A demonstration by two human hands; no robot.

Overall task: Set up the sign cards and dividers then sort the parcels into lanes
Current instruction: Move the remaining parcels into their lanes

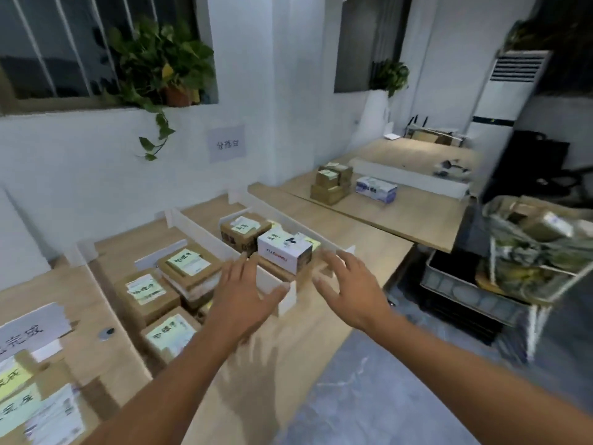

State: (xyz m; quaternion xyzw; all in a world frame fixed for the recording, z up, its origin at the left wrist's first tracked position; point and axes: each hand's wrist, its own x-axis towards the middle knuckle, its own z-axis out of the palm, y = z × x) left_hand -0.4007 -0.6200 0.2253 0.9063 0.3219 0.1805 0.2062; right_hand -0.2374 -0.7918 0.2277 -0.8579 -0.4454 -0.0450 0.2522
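White box (284, 252) sat in the rightmost lane btw two white dividers (205, 236), just in front of a brown parcel (244, 231). Left hand (239, 293) & right hand (348, 290) were both released, fingers spread, holding nothing, either side of the box; contact w/ dividers unclear. Box prob. light, stiff card, glossy so maybe slick: best gripped on opposite side walls. Desk (369, 252) was smooth pale wood; parcels would likely slide. Cart (529, 252) w/ more parcels stood to the right, by white walls.
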